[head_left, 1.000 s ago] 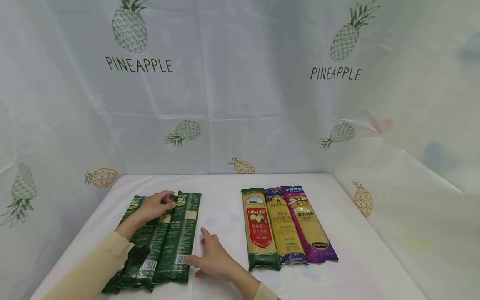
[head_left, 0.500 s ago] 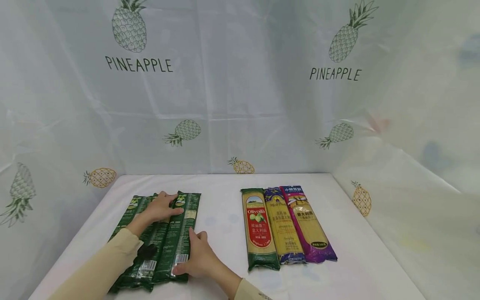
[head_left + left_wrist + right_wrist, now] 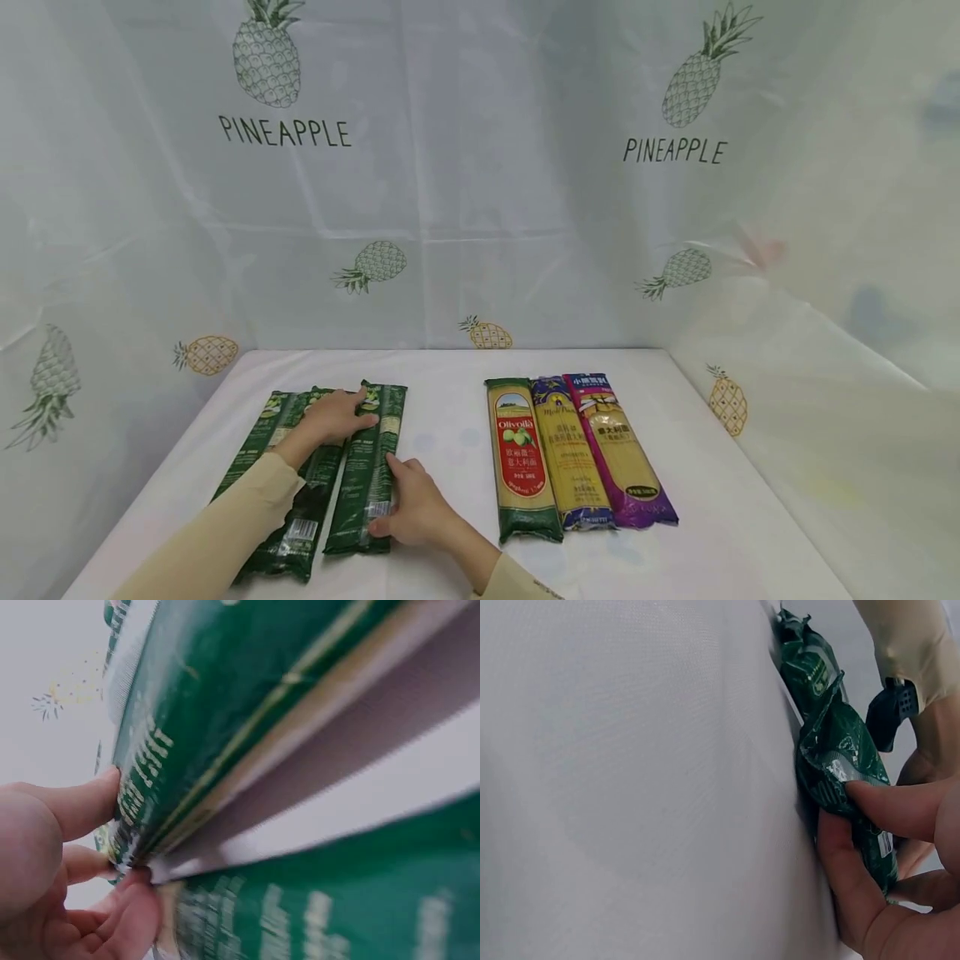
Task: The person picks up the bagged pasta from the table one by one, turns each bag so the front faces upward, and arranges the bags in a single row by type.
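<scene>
Both hands hold a dark green spaghetti packet [image 3: 360,492], the rightmost of the green ones, with a narrow gap between it and its neighbours. My left hand [image 3: 333,418] grips its upper end; in the left wrist view the thumb lies on one face and the fingers [image 3: 135,904] curl at the edge. Lower down, my right hand [image 3: 422,504] pinches the packet's right side. The right wrist view shows that thumb [image 3: 900,806] on top of the crinkled packet [image 3: 847,746] and the fingers beneath. More green packets [image 3: 303,521] lie to the left, partly hidden under the left forearm.
On the right of the white table [image 3: 442,400] lie three pasta packets side by side: a red-labelled Olivoilà one [image 3: 519,458], a yellow and blue one [image 3: 572,454] and a purple one [image 3: 622,450]. A pineapple-print curtain [image 3: 487,208] surrounds the table.
My right hand has closed in on the rightmost green packet and taken hold of it. The left hand has shifted right onto its top end. The packet has separated slightly from its neighbours.
</scene>
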A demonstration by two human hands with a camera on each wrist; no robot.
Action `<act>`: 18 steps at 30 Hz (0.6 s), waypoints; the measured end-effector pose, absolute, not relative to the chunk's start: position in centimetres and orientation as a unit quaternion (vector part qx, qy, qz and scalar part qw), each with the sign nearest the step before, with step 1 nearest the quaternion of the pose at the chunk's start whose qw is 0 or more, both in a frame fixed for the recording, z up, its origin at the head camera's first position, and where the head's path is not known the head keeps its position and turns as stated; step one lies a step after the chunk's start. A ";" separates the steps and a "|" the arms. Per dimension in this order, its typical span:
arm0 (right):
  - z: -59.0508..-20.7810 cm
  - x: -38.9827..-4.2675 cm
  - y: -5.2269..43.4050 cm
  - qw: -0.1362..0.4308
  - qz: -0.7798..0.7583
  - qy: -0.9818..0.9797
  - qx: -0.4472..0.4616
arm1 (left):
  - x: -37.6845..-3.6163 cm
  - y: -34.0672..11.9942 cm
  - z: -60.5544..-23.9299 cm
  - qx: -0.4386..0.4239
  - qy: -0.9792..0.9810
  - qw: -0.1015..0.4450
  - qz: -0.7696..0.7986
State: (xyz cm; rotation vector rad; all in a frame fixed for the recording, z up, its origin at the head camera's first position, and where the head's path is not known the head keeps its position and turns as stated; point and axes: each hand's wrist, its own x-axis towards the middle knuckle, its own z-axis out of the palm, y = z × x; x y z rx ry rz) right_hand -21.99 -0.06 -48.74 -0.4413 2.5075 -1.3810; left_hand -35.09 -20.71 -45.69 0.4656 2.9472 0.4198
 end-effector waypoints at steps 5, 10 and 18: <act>-48.8 -21.9 0.2 0.133 -0.517 0.833 -0.143 | -35.1 -20.2 -45.6 0.154 0.976 0.079 0.133; -48.9 -21.9 0.5 0.136 -0.529 0.828 -0.126 | -34.8 -19.8 -45.9 0.141 0.967 0.105 0.183; -48.4 -21.6 1.5 0.126 -0.547 0.819 -0.117 | -34.6 -18.9 -46.7 0.131 0.935 0.093 0.316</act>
